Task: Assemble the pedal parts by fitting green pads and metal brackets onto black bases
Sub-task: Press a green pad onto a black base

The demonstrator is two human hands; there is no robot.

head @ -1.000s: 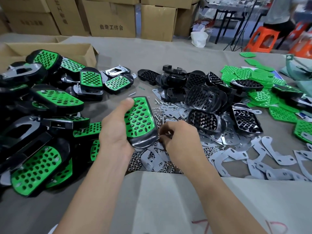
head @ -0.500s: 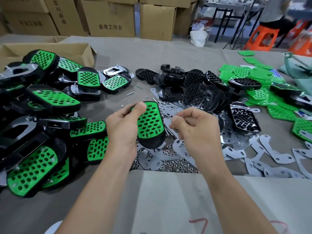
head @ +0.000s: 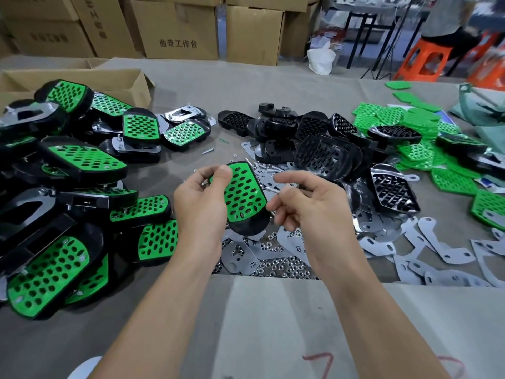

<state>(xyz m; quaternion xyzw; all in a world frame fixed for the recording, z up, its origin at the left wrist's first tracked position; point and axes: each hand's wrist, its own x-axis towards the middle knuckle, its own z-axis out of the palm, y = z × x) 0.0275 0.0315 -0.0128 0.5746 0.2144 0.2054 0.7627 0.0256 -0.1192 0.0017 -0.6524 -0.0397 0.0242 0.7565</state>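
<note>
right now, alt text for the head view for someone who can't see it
A left hand holds a black pedal base fitted with a green pad above a grey table, while the right hand beside it pinches a small screw. Finished pedals are heaped on the left, bare black bases, loose green pads and metal brackets on the right.

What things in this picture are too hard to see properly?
Head view:
- Small metal piece pinched by the right hand: tiny, mostly covered by fingers; maybe a screw.
- Underside of the pedal the left hand grips: faces away from the camera.
- Person at the back: blurred, cut off by the top edge.
- Finished pedals: cut off by the left edge.
</note>
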